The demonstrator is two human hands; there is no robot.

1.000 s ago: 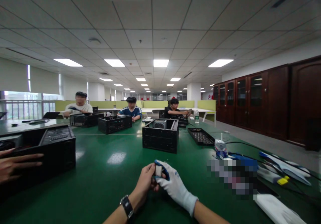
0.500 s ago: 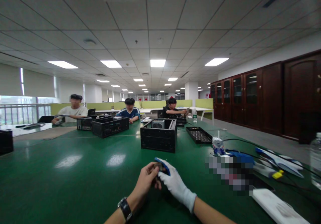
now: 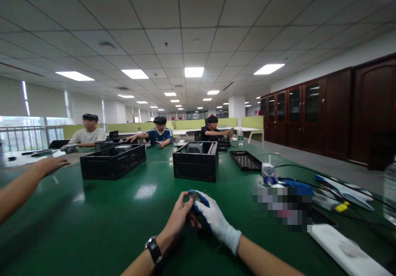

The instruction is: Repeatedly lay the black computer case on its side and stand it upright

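In the head view, my left hand (image 3: 175, 218), bare and with a watch (image 3: 153, 249) at its wrist, is closed around one side of a small dark, flat-topped part (image 3: 194, 196). My right hand (image 3: 218, 220) wears a white glove with a blue palm and grips the other side of that part. Fingers hide most of it, so its kind is unclear. Both hands are above the green table (image 3: 114, 222). Beyond them stands an open black computer case (image 3: 194, 168) with a grey power supply (image 3: 195, 148) inside.
Another black case (image 3: 113, 162) stands at the left, with a co-worker's arm (image 3: 34, 177) reaching in nearby. Three people sit across the table. Toward the right are a black tray (image 3: 246, 161), cables, gloves (image 3: 343, 191), a white power strip (image 3: 346, 249) and water bottles (image 3: 390, 191).
The left computer case has moved left and closer. A co-worker's arm has come in from the left, and the person in blue now stretches an arm toward the cases. My hands keep their hold.
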